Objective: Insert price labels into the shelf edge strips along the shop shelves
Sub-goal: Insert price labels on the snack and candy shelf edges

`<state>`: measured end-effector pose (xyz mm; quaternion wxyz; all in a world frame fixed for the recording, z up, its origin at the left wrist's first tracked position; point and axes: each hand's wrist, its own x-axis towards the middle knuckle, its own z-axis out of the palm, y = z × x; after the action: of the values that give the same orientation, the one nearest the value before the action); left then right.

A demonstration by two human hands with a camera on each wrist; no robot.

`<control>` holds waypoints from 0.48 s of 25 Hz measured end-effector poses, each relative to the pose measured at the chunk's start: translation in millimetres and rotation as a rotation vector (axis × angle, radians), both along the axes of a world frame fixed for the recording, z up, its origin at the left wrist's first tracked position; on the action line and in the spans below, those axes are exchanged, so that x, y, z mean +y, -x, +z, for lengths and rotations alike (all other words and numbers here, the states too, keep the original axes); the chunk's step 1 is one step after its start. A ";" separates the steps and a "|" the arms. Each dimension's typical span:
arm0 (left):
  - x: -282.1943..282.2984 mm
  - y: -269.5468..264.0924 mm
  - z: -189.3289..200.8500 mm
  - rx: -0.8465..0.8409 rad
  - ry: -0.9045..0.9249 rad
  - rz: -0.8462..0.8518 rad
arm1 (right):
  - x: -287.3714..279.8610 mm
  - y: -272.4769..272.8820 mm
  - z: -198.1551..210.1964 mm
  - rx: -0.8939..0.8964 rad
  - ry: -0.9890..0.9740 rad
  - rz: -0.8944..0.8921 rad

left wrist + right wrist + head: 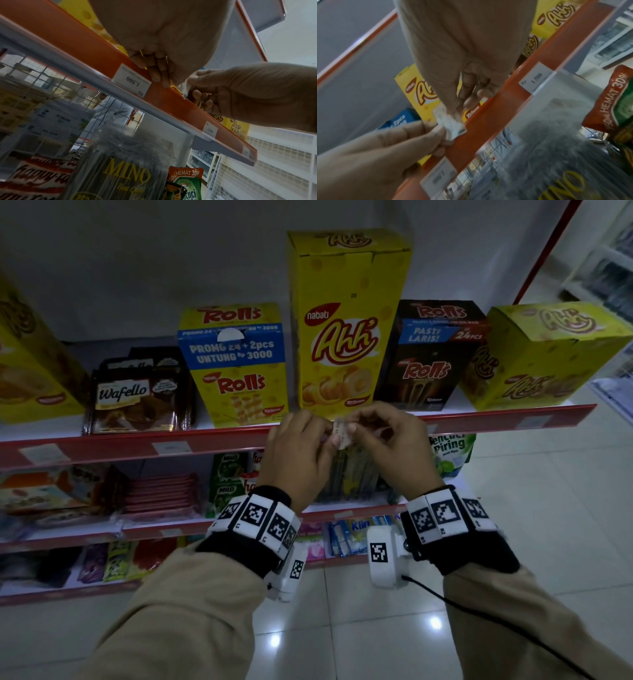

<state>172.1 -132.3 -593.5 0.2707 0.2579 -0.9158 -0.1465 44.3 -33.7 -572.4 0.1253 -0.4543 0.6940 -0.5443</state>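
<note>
Nearest: both forearms in tan sleeves w/ black wrist bands carrying marker tiles; a black cable trails from the right band.

Just beyond, the left hand [301,453] and right hand [394,446] meet in front of the red shelf edge strip [212,441] of the top shelf. Both pinch one small white price label [342,433] between them: left fingers curled on its left end, right thumb and fingers curled on its right end. Right wrist view shows the label's lower edge at the strip's top lip; can't tell if it is seated in the strip, pic is blurred.

On the strip, left of the hands, a seated label reading 1.500 [131,80]; another label [210,128] sits right of the hands.

Behind the strip, on the shelf: tall yellow Ahh box [346,320] directly behind the hands, yellow Rolls box [236,364] to its left, Wafello packs [137,395] further left, dark Rolls box [435,354] to the right.

Lower shelves hold mixed packets, incl. a clear MINO bag [126,175].
</note>
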 end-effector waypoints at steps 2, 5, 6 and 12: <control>-0.5 -1.3 1.6 0.009 -0.019 -0.017 | 0.1 3.8 1.5 -0.054 -0.007 0.001; 0.1 -2.5 3.0 0.024 -0.026 -0.037 | 3.7 0.7 -2.3 -0.083 0.002 -0.012; -0.2 -2.8 2.9 0.013 -0.005 -0.043 | 5.7 -0.6 -3.3 -0.026 -0.014 -0.010; -7.9 -4.6 6.5 -0.126 0.130 -0.088 | 6.8 2.4 -2.0 0.531 -0.166 -0.008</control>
<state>176.7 -140.2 -586.9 0.2221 0.2080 -0.9490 -0.0819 41.9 -26.9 -574.4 -0.0263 -0.5667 0.7463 -0.3481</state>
